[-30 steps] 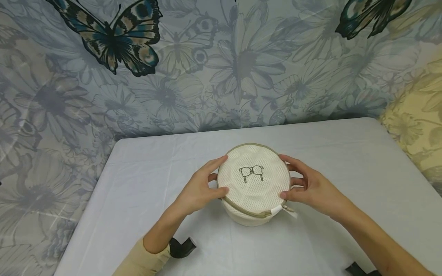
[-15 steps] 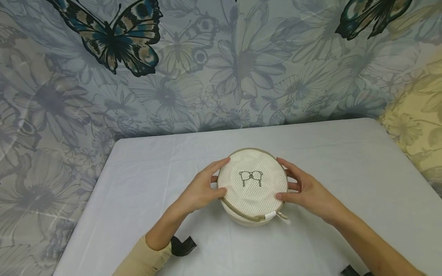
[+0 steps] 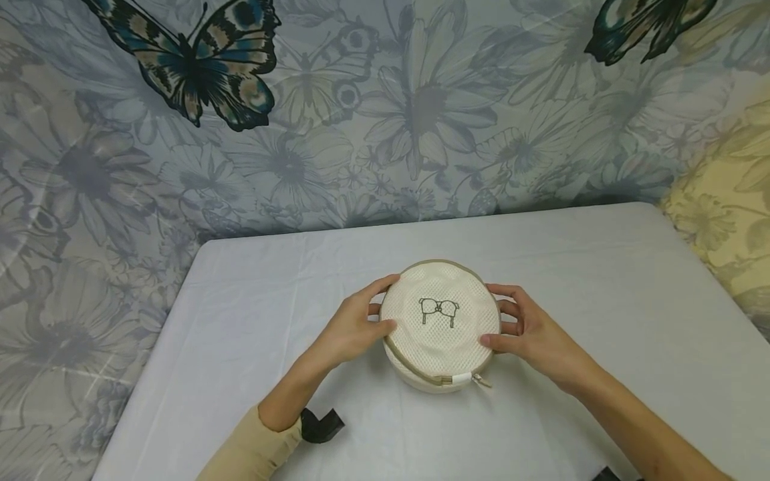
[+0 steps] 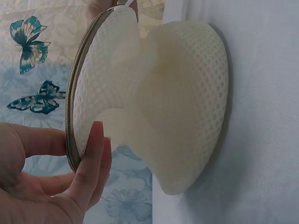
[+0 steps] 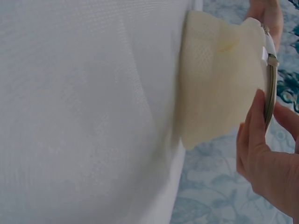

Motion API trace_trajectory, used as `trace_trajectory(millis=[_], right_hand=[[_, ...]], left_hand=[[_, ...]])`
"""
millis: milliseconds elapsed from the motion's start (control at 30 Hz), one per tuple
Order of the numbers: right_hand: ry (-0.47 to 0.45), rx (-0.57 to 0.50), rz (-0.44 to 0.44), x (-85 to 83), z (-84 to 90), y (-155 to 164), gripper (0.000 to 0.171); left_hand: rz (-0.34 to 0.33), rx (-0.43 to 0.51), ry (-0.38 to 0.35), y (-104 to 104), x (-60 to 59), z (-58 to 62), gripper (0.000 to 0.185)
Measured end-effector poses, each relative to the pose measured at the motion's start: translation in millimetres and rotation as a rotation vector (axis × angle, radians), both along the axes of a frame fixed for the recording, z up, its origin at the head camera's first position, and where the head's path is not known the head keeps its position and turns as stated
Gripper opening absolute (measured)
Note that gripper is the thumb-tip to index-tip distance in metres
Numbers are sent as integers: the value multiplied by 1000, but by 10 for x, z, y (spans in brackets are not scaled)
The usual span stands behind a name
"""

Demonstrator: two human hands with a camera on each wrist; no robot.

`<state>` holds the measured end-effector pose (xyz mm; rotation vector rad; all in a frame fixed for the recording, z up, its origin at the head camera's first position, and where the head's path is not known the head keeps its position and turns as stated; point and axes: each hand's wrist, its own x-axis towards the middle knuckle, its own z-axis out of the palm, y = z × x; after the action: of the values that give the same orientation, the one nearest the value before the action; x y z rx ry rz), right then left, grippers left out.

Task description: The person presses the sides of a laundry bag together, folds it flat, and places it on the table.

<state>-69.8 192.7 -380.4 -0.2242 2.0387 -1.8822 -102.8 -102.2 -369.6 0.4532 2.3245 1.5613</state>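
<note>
A round cream mesh laundry bag (image 3: 439, 351) stands on the white-covered table, with a pair of glasses stitched in dark thread on its lid. My left hand (image 3: 353, 329) pinches the zipped rim from the left, thumb on top and fingers beneath. On the opposite side my right hand (image 3: 535, 334) grips the same rim, its thumb lying on the lid edge. The zipper pull (image 3: 481, 381) hangs at the front right beside a white tab (image 3: 461, 378). In the left wrist view, the bag's soft side wall (image 4: 187, 102) is dented inward below the rim. The bag's inside is hidden.
White cloth covers the table (image 3: 289, 287), which ends at a wall hanging (image 3: 421, 133) printed with flowers and butterflies. A black strap (image 3: 321, 425) sticks out at the left sleeve cuff (image 3: 265, 444). Another dark strap piece (image 3: 606, 474) shows near the right forearm.
The bag's lid has shifted slightly toward me and turned a little, so the white tab and zipper pull sit further left along the front rim. Both hands stay at the rim.
</note>
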Motion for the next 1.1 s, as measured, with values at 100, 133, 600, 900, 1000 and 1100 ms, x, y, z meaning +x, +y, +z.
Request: trace_trajectory(millis=[100,133,600,900,1000,1100], right_hand=[[-17,1,-17,-5,-21,-2,78],[-24,0,-21,-7,-29,-3,77],[-68,25,-9,-39,-140,9,72],[29,265,16,-43,-172,49,80],[108,381,27,-37,-175,47,81],[162,446,29,-28,-169,33,81]], left_hand=[[12,-23,11,2,-15,-22,71],[13,-34,16,4,-17,-28,70],[-9,-209,96,18,-26,-137,68],[-11,-271,129,24,-21,-186,68],[-13,-285,124,29,-20,-200,68],[-16,-293,111,36,-21,-215,69]])
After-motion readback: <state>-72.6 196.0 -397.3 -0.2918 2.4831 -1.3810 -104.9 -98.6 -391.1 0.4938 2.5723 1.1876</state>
